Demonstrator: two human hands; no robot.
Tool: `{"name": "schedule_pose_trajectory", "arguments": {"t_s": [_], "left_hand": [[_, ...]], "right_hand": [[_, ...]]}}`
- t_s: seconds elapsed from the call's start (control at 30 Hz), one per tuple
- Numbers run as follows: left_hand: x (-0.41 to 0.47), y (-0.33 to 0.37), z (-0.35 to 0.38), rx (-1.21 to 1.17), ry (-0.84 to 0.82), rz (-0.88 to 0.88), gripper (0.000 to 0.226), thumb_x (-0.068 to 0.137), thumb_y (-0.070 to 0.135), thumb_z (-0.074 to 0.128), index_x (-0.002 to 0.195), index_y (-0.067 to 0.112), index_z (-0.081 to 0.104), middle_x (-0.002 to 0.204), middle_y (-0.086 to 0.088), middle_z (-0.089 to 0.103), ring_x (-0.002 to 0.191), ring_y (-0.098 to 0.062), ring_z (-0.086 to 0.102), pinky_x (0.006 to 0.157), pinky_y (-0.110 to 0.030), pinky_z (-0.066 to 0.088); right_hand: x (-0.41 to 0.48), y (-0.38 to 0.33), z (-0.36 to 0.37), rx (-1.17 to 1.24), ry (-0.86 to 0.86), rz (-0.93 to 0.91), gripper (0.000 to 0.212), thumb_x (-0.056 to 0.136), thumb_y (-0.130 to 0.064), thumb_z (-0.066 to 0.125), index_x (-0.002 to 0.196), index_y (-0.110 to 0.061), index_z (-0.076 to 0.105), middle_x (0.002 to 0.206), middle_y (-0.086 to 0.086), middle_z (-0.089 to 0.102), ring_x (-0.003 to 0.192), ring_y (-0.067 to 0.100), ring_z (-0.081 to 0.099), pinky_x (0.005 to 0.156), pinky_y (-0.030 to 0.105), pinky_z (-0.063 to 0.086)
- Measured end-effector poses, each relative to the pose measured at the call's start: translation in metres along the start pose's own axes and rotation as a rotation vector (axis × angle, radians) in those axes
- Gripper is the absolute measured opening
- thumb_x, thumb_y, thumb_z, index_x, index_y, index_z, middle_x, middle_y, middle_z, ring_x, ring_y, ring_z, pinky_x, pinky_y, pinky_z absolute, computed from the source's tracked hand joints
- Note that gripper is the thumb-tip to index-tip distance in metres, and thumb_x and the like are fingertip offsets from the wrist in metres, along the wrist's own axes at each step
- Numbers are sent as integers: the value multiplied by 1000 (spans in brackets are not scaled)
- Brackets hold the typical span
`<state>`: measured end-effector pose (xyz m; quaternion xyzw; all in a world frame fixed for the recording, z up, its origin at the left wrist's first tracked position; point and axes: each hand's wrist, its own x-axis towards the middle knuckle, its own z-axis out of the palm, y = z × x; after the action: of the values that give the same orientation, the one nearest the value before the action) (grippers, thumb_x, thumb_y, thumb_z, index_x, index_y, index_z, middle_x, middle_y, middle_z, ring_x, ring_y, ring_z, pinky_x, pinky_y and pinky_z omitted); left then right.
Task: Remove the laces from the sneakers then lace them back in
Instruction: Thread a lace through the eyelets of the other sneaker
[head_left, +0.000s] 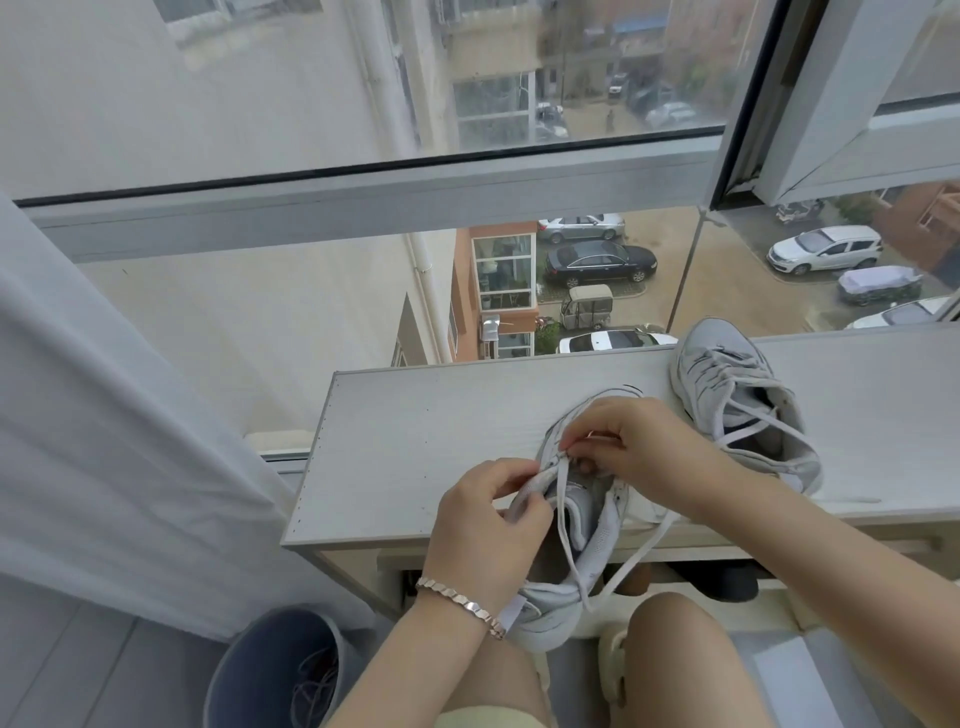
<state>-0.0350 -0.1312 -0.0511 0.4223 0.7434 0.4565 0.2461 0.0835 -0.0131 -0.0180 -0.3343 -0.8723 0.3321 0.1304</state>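
Two hands threading, it seems: left hand (488, 525) pinches the sneaker tongue (535, 484), right hand (641, 447) pinches the lace (644, 552). Next eyelet needs careful aim.

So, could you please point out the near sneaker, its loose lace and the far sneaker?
near sneaker (545, 618), head view, on its heel.
loose lace (640, 554), head view, on the right-hand trailing strand.
far sneaker (727, 387), head view, on its laced upper.

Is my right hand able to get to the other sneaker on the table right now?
Probably yes: the second sneaker lies right beside the right hand on the table, nothing between. The hand is busy, though, pinching the lace of the near sneaker.
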Motion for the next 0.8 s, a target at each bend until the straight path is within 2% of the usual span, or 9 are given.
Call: {"name": "schedule_pose_trajectory", "arguments": {"t_s": [0.07,0.13,0.27,0.47,0.63,0.73,0.8], "left_hand": [[0,0,0,-20,17,20,12,79,18,68,90,23,72,87,12,69,84,6,60,79,-21,52],[0,-1,0,-35,33,38,12,79,19,69,89,22,73,85,13,69,83,5,60,79,-25,53],[-3,-4,3,-59,77,67,12,79,16,70,88,22,74,81,13,68,80,2,62,76,-30,55],[-7,-7,6,-66,138,121,13,78,11,71,89,17,75,78,13,67,78,-1,62,70,-33,55],[-8,-9,7,-67,144,161,12,79,15,71,90,17,75,76,17,66,76,1,62,67,-32,55],[-8,-10,7,-83,155,158,13,78,19,70,89,17,75,77,16,66,75,0,63,67,-33,56],[-7,-10,8,-97,149,138,12,79,13,71,89,17,76,78,14,67,75,-1,63,68,-36,57]], "right_hand": [[-1,0,1,20,-3,-15,13,86,-1,60,89,-5,72,80,-5,58,72,15,64,70,18,51],[-1,1,3,-8,7,-55,13,86,-2,61,89,-7,73,82,-4,57,72,14,63,70,19,51],[-3,3,5,0,20,-96,13,86,-4,62,88,-10,73,83,-10,54,68,1,57,69,11,46],[-3,6,6,39,-19,-133,14,87,-4,60,89,-12,72,85,-16,53,69,5,58,67,7,43],[-4,10,7,50,-29,-176,13,86,-6,61,89,-13,72,85,-19,53,79,-8,54,72,7,41],[-4,8,6,-6,-18,-201,14,86,-6,61,90,-13,72,84,-20,51,76,-3,54,71,5,39],[-4,4,6,-82,0,-222,15,87,-6,59,90,-13,72,83,-18,49,73,2,51,70,11,41]]}}
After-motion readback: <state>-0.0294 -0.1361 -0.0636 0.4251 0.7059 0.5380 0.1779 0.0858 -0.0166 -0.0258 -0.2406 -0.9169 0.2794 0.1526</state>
